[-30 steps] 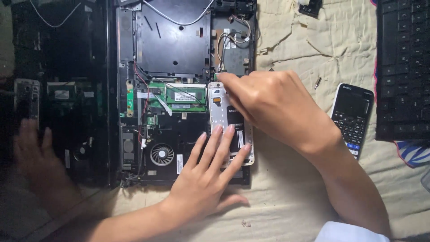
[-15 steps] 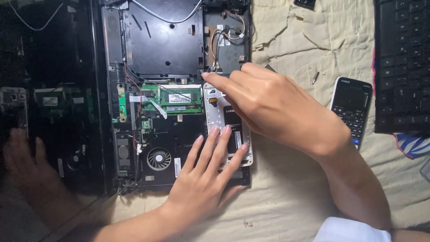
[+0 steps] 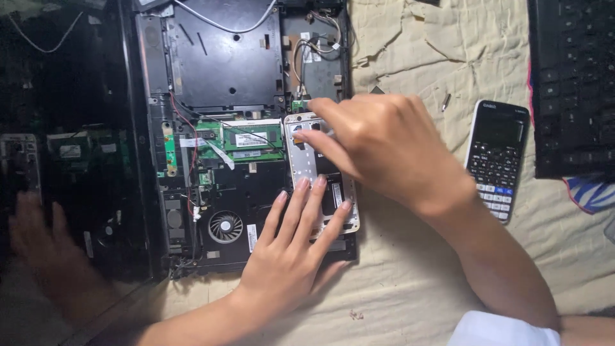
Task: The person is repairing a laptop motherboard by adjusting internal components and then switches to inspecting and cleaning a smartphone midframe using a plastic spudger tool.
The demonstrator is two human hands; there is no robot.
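Lying open on a cream cloth (image 3: 410,295), a dismantled black laptop base (image 3: 243,134) shows its insides: a green memory board (image 3: 246,138), a round cooling fan (image 3: 225,227), and red and white wires. A silver metal bracket (image 3: 306,160) sits inside the base near its right edge, running toward the near right corner. The left hand (image 3: 288,256) rests flat over the near end of this bracket, fingers spread and straight, fingertips touching the metal. The right hand (image 3: 378,144) reaches in from the right, its fingers drawn together at the far end of the bracket, fingertips pressing on the metal; whether they pinch anything small I cannot tell. To the left, the glossy dark laptop screen (image 3: 64,160) mirrors a hand and parts. On the cloth to the right lie a black calculator (image 3: 496,160), a small screw (image 3: 446,101) just beyond it, and a black keyboard (image 3: 570,83) at the right edge.
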